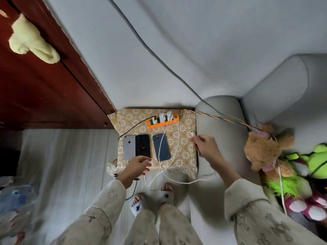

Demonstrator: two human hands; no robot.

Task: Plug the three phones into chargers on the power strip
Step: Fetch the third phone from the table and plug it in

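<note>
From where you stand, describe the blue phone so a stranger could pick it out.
Find the small table with the floral cloth beside the grey sofa. Three phones lie face down below the orange power strip. The blue phone lies rightmost, apart from the touching silver phone and black phone, with a white cable across it.

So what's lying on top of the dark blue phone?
A white charging cable runs lengthwise across the back of the dark blue phone. The phone lies face down on the floral-patterned cloth, so its screen is hidden.

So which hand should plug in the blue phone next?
The right hand, probably: it already pinches a white cable with its plug end up, beside the blue phone. The left hand is nearer the other phones.
</note>
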